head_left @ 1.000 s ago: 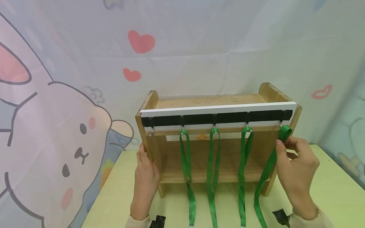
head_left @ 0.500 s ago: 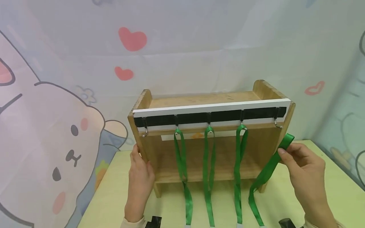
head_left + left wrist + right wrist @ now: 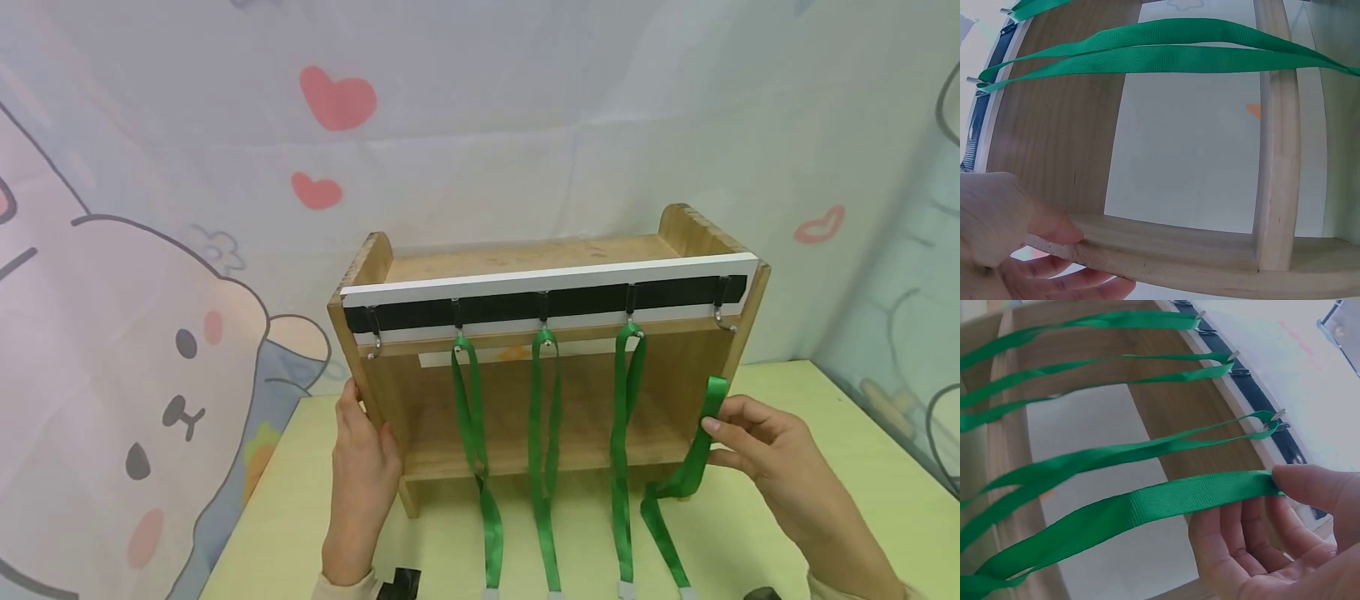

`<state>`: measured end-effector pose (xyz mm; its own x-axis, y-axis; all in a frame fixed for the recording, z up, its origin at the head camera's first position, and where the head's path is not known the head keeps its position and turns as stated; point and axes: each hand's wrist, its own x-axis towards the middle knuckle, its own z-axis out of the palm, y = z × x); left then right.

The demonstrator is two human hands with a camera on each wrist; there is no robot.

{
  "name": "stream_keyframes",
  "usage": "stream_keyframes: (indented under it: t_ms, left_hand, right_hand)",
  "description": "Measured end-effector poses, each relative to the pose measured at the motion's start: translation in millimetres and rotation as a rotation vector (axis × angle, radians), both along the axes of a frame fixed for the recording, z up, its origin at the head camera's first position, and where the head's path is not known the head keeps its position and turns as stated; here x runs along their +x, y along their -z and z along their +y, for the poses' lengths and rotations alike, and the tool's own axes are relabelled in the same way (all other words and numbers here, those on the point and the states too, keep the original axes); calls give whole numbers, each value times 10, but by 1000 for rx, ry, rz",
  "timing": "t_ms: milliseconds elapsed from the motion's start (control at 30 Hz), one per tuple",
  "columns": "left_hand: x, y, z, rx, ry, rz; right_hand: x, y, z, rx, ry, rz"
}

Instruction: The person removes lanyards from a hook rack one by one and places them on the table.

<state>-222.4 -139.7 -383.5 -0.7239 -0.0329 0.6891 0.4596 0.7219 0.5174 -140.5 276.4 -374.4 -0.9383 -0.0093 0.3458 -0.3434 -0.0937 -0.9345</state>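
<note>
My right hand (image 3: 783, 479) pinches the top of a green lanyard (image 3: 693, 462) between thumb and fingers, below the bare rightmost hook (image 3: 723, 319). In the right wrist view the pinched ribbon (image 3: 1166, 500) runs left from my right hand (image 3: 1272, 544). Three other green lanyards (image 3: 468, 408) hang from the middle hooks. With the thumb in front and fingers behind, my left hand (image 3: 362, 483) grips the left side of the wooden shelf (image 3: 390, 417); the left wrist view shows my left hand (image 3: 1029, 237) on the panel's edge (image 3: 1166, 265).
The leftmost hook (image 3: 372, 343) holds nothing. A white strip with a black band (image 3: 502, 308) carries the hooks along the shelf's front. The shelf stands on a pale yellow-green table (image 3: 285, 500), before a printed cloth backdrop (image 3: 487, 192).
The right-hand lanyard has come off the rightmost hook, and my right hand has moved down with it. My left hand keeps its grip on the shelf, while the head view has shifted slightly.
</note>
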Motion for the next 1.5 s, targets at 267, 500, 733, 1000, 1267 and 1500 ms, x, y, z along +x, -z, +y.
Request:
stream_keyframes:
  t_ms: [267,500,733,1000,1267,1500]
  left_hand:
    - [3,-2,-15,11,18,7]
    - [8,13,-10,17,31,2]
    - [-8,17,-5,3,27,37]
    - [-13,29,-2,3,28,43]
    - [-24,24,8,0,33,43]
    - [4,41,-5,3,30,36]
  right_hand:
    - [-53,124,51,43,-179,-116]
    - [-49,308,128,1,-334,-228]
    - [-81,438,174,99,-358,-319]
    - [-174,525,180,226,-357,-389]
    - [-222,644,130,326,-273,-467]
    - [-256,763,38,375,-251,-481]
